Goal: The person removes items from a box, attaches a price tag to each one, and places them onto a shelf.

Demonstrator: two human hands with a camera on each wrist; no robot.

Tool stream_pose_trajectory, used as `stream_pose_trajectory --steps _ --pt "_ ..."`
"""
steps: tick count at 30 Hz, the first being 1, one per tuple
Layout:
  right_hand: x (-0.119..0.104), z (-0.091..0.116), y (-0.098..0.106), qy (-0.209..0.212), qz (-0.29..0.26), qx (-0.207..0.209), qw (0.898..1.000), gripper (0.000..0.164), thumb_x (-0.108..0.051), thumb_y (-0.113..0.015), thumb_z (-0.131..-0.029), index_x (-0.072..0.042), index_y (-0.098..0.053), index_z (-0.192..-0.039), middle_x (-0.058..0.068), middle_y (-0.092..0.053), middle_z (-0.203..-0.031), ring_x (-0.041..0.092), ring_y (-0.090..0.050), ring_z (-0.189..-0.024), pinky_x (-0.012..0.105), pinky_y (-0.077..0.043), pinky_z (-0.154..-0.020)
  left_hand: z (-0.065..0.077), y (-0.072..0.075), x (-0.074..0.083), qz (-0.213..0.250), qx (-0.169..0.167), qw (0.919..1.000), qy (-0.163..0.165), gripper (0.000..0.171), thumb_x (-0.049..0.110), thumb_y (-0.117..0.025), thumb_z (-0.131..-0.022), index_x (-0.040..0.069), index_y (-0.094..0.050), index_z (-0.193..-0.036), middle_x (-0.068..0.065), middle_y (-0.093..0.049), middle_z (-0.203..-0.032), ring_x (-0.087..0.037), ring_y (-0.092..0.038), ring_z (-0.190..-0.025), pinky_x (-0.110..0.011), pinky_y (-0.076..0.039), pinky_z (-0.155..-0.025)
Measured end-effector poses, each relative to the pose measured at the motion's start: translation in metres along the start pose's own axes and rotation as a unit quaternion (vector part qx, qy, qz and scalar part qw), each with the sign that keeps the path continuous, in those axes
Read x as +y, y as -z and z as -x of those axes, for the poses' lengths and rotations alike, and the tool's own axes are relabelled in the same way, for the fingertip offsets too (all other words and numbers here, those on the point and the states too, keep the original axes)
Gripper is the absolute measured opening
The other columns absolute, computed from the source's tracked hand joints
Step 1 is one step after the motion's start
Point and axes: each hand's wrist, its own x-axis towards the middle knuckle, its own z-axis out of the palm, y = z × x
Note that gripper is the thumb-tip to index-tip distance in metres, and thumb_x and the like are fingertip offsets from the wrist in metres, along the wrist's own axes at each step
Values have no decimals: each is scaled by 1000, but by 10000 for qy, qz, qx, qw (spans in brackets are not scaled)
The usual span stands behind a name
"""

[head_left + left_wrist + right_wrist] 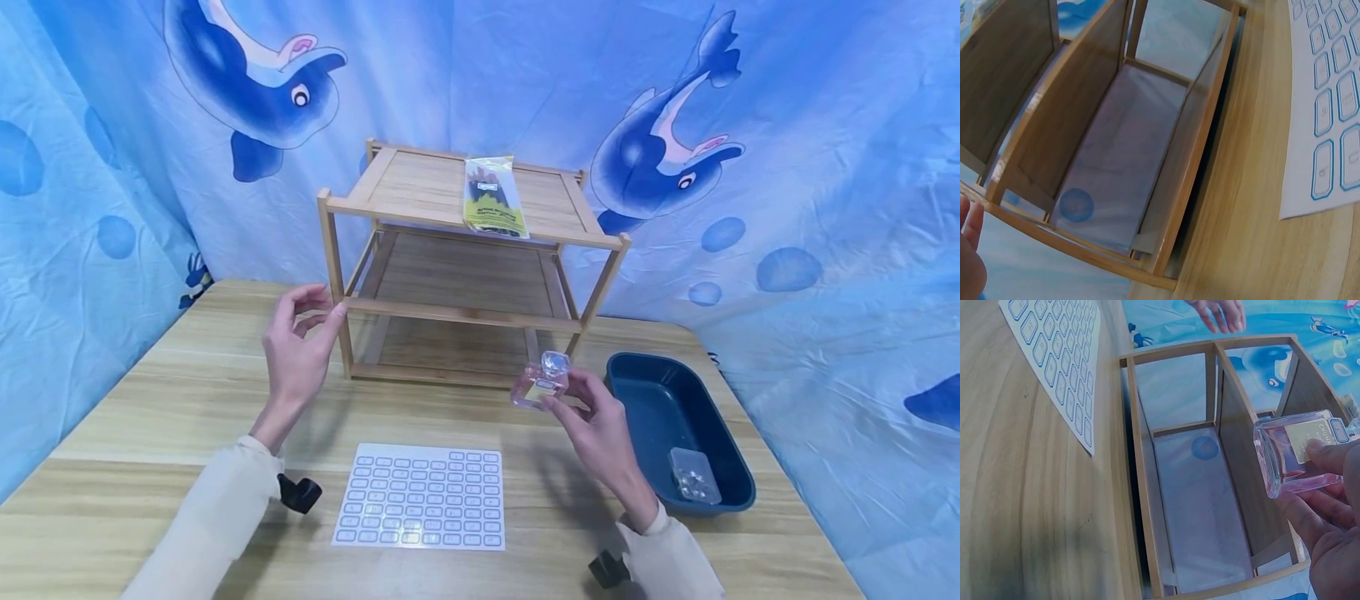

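My right hand [603, 429] pinches a small clear perfume bottle [542, 383] holding pink liquid, thumb on its pale label and fingers behind. The bottle is held upright before the lower right front of a wooden three-tier shelf [465, 315]. In the right wrist view the bottle [1297, 450] overlaps the shelf's boards. My left hand [300, 346] is raised beside the shelf's left front post, fingers bent loosely with nothing between them. Only some of its fingers [972, 225] show at the edge of the left wrist view, close to the shelf's frame.
A yellow and black printed packet [495, 200] lies on the top tier. On the table in front is a white sheet [420, 497] with rows of blue-outlined boxes. At the right stands a dark teal basin [637, 417] with a clear plastic box [693, 477] inside. Blue dolphin-print curtains surround the table.
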Motion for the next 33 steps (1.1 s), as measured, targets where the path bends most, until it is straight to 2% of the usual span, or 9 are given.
stream_pose_trajectory --steps 5,8,13,18,25,33 --pt "-1 -1 -1 8 -68 -11 10000 39 6 -75 -91 4 -61 -127 19 -70 -121 35 -70 -110 35 -59 -86 -2 1 -4 -47 -87 9994 323 41 -2 -72 -95 -11 -56 -131 -13 -62 -126 -17 -61 -112 -22 -55 -92" --pt "-1 -2 -2 18 -92 -30 10000 39 6 -74 -91 4 -60 -127 19 -69 -121 35 -70 -109 35 -59 -86 -3 1 -6 -185 -113 9991 374 41 1 -73 -95 -9 -57 -131 -12 -63 -126 -15 -62 -111 -22 -55 -92" --pt "-2 -3 -3 55 -88 -35 9999 39 6 -74 -91 4 -60 -128 20 -69 -123 36 -70 -110 36 -59 -86 -7 1 -7 -341 -271 9984 363 42 1 -74 -95 -8 -58 -133 -17 -65 -126 -14 -62 -111 -22 -53 -94" --pt "-3 -6 -4 129 -95 -32 9999 39 7 -74 -91 5 -60 -128 21 -69 -122 37 -70 -109 37 -59 -86 -13 3 -8 -303 -388 9963 708 45 5 -73 -97 -6 -59 -137 -22 -66 -128 -16 -64 -114 -23 -53 -99" --pt "-4 -10 -7 234 -101 11 9997 38 7 -74 -91 5 -61 -126 20 -70 -118 35 -71 -106 38 -60 -85 -14 6 -11 -584 -486 9911 1095 42 14 -73 -99 -7 -63 -134 -25 -68 -126 -12 -67 -110 -19 -53 -95" --pt "-4 -18 -10 215 -160 36 9996 38 8 -76 -90 4 -62 -125 17 -71 -115 29 -71 -102 36 -61 -84 -17 8 -11 -678 -593 9869 1336 43 19 -74 -98 -7 -65 -132 -24 -69 -125 -18 -69 -112 -19 -54 -93"
